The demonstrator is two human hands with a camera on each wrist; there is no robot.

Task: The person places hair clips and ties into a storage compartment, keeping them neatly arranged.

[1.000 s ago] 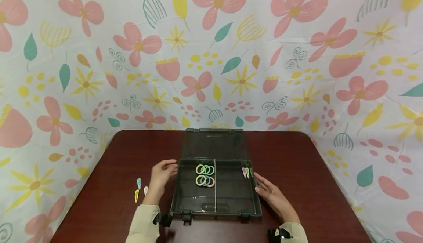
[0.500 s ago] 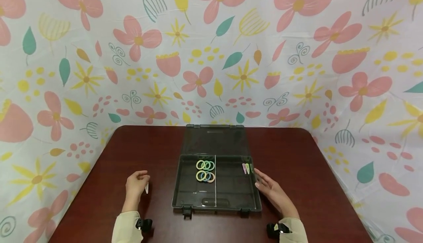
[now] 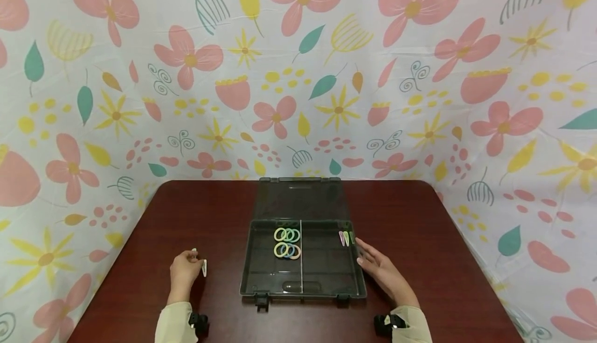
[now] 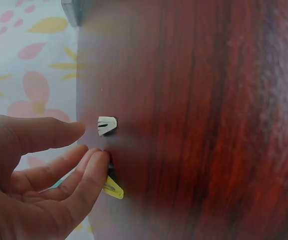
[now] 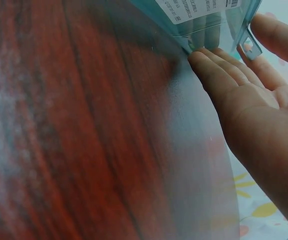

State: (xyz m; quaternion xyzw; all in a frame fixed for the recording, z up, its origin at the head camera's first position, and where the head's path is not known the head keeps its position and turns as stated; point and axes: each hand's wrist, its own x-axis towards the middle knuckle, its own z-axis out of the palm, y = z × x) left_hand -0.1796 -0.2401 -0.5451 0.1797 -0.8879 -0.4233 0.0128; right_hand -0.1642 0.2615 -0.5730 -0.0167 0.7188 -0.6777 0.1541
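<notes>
- Left hand (image 3: 183, 274), thumb parted from fingers, is hovering beside a white clip (image 4: 108, 125) and yellow clip (image 4: 115, 189), left of the box (image 3: 326, 275).
- Right hand (image 3: 384, 274), fingers extended, is touching its right side.
- Crowding fingers are risking scattering clips.

Head view: worn high, facing forward and down, set farthest back; floral cloth (image 3: 298, 86) across the upper frame, table (image 3: 396, 208) below. Left wrist view: close range, turned sideways; left hand (image 4: 41, 210) at lower left. Right wrist view: close range, tilted; right hand (image 5: 251, 102) at right, box (image 5: 203, 32) at top. Shared with head view: white clip (image 4: 110, 123) (left wrist), box (right wrist).
</notes>
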